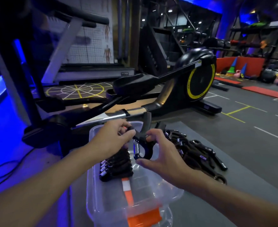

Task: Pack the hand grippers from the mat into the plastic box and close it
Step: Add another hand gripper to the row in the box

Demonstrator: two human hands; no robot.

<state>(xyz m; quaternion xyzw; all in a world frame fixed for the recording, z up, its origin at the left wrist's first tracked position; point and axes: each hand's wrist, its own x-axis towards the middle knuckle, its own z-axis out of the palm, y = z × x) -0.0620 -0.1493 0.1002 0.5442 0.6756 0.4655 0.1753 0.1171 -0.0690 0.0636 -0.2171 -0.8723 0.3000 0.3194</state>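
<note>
Currently my left hand (pixel 113 138) and right hand (pixel 161 154) both pinch one hand gripper (pixel 140 148) just above the plastic box (pixel 92 177) — dropped askew onto the row (pixel 117 163) inside, it could crowd out the pile (pixel 197 151) beside the box.

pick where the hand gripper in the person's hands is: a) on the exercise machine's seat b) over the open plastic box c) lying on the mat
b, both the left hand and right hand hold the hand gripper over the open plastic box, next to the row of grippers already inside.
</note>
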